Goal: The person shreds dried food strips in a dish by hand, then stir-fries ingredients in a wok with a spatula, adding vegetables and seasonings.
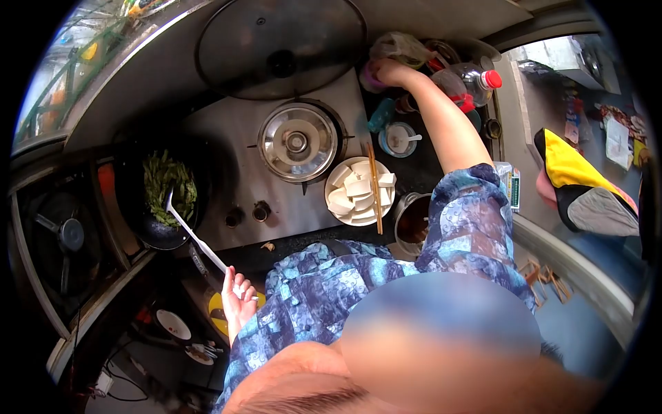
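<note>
My left hand [239, 297] is closed around the handle of a cooking spatula [200, 241]. The spatula's head rests among chopped green vegetables [165, 183] in a dark wok [165, 238] on the left side of the stove. At the back right of the counter, my right hand [392, 72] reaches in with its fingers curled around a purple container [372, 77]; part of it is hidden by the hand. A clear plastic bag [401, 48] lies just behind that hand. Under the right forearm is a small tub of white powder [398, 139] with a spoon in it.
A lidded pot [296, 142] sits on the stove's middle burner. A large glass lid [279, 41] leans against the back wall. In front stand a plate of white tofu-like slices [352, 193] with chopsticks [376, 186] across it and a metal pot [414, 217]. A red-capped bottle [476, 81] is at right.
</note>
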`<action>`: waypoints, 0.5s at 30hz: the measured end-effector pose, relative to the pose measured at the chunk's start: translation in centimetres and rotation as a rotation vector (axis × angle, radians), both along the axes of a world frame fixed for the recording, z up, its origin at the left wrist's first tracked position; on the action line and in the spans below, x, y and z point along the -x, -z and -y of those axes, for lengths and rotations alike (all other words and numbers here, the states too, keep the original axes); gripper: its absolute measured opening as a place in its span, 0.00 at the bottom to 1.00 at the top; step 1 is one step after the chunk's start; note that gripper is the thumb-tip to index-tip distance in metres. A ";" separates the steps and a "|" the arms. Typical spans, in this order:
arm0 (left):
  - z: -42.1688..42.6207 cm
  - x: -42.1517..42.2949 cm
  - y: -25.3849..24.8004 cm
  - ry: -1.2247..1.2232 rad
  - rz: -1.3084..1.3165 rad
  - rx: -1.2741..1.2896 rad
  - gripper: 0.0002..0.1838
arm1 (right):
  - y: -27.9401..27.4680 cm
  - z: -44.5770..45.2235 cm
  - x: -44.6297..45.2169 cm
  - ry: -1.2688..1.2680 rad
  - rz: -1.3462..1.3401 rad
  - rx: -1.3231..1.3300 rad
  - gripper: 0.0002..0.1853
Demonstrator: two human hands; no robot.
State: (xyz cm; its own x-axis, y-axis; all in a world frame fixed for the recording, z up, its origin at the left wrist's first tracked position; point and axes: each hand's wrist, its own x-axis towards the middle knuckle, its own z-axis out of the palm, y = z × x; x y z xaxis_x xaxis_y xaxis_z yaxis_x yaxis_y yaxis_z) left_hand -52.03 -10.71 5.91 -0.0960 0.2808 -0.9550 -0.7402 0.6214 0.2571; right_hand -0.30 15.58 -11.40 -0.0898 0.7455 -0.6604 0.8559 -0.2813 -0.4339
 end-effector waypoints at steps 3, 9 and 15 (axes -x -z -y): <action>-0.3 -0.1 -0.3 -0.011 -0.021 0.007 0.07 | 1.7 -0.4 -0.1 -0.061 0.057 -0.004 0.23; 0.1 0.2 -0.3 0.018 -0.031 -0.001 0.06 | 2.3 -1.4 -1.0 -0.063 0.091 0.034 0.17; 0.5 1.2 -0.6 0.005 -0.025 0.013 0.07 | 1.3 -0.2 1.1 0.002 0.398 -0.286 0.13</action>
